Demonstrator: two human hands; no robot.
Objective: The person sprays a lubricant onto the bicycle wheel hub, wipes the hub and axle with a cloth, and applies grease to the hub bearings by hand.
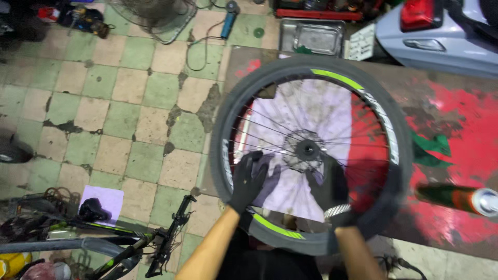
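Both my forearms come up from the bottom of the view, and my hands, in black gloves, are on a bicycle wheel (311, 150) that lies flat on the counter (456, 129) in front of me. My left hand (249, 179) is spread flat with fingers wide, pressing a crumpled greyish rag (270, 173) against the spokes near the rim. My right hand (328, 185) rests on the spokes just below the hub (307, 150), fingers loosely curved; the blur keeps me from telling whether it grips anything. The wheel is whole as it lies: black tyre with bright green stripes seated on the rim, spokes and hub in place, a pale sheet (306, 124) spread beneath it. I judge the wiping to be under way, with most of the rim's circle untouched by the rag, though how clean any part is I cannot tell. Just right of the wheel, a green spray can (456, 198) lies on its side on the red-stained counter, near enough to be bumped. Behind the counter sit a metal tray (311, 37) and the tail of a scooter (441, 36). On the tiled floor (104, 103) to my left lies a bicycle frame (129, 241) with handlebars, close to my feet, and farther off a fan guard (155, 15) and a blue power tool (228, 21).
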